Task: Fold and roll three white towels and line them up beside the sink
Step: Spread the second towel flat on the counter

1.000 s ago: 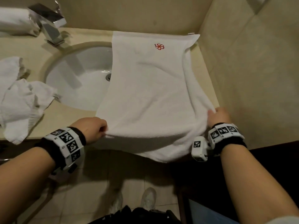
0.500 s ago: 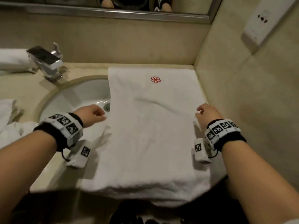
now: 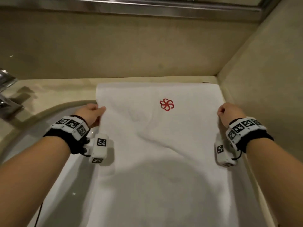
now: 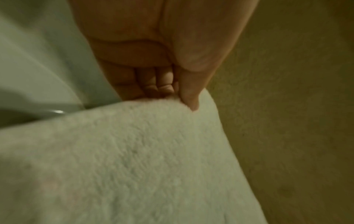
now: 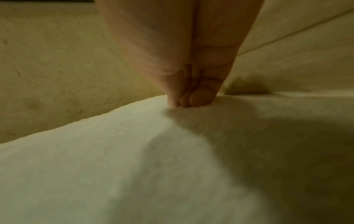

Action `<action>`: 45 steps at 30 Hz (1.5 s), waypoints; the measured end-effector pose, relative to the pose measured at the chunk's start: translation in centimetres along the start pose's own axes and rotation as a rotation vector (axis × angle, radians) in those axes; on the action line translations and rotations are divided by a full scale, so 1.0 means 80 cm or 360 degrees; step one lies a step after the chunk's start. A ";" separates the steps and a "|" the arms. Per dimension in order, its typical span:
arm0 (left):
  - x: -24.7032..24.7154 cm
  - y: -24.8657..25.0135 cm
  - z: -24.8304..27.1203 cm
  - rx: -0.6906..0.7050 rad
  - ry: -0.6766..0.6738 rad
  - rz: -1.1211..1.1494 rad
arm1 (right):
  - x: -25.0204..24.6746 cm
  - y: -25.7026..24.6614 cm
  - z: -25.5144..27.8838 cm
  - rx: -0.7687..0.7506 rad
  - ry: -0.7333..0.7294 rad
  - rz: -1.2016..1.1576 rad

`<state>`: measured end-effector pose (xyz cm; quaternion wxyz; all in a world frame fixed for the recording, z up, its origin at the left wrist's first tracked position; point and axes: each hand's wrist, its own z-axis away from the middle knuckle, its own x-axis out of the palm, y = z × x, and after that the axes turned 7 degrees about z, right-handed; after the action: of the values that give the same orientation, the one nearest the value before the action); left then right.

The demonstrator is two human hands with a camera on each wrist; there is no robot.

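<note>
A white towel (image 3: 160, 145) with a red pinwheel logo (image 3: 166, 105) lies lengthwise on the counter to the right of the sink, its left part over the basin. My left hand (image 3: 93, 113) pinches the towel's left edge (image 4: 172, 109) between thumb and fingers. At the right edge (image 5: 153, 136), my right hand (image 3: 227, 112) pinches the cloth with curled fingers (image 5: 199, 97). Both hands sit a little short of the towel's far end. The other towels are out of view.
The sink basin (image 3: 54, 145) lies under my left arm, and the chrome tap (image 3: 6, 92) stands at the far left. A beige wall (image 3: 265, 95) rises close along the towel's right side. The back wall and mirror frame (image 3: 147, 7) are straight ahead.
Both hands carried the towel's near edge forward from the counter front toward the logo end, doubling the towel over. The view has tilted up and closer.
</note>
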<state>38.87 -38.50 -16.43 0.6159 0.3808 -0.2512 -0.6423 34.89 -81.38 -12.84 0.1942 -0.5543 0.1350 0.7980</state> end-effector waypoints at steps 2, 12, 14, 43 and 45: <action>-0.020 0.008 -0.004 0.0034 0.0044 0.0102 | -0.004 -0.010 -0.008 -0.0050 0.0021 -0.0002; -0.036 0.013 -0.015 0.0034 0.0129 -0.0014 | -0.020 -0.026 -0.030 -0.0081 0.0006 0.0084; -0.032 0.014 -0.016 0.0052 0.0153 -0.0001 | -0.022 -0.029 -0.029 -0.0073 -0.0013 0.0080; -0.043 -0.225 0.405 0.1031 -0.0245 -0.1736 | 0.135 0.159 0.357 0.0131 0.0103 -0.0212; -0.038 -0.226 0.398 0.1050 -0.0220 -0.1726 | 0.128 0.160 0.347 0.0093 0.0074 -0.0144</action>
<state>2.40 -38.09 -11.62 0.0360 0.5812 -0.2465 -0.7747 2.72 -79.17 -12.77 0.2430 -0.5725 0.1374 0.7710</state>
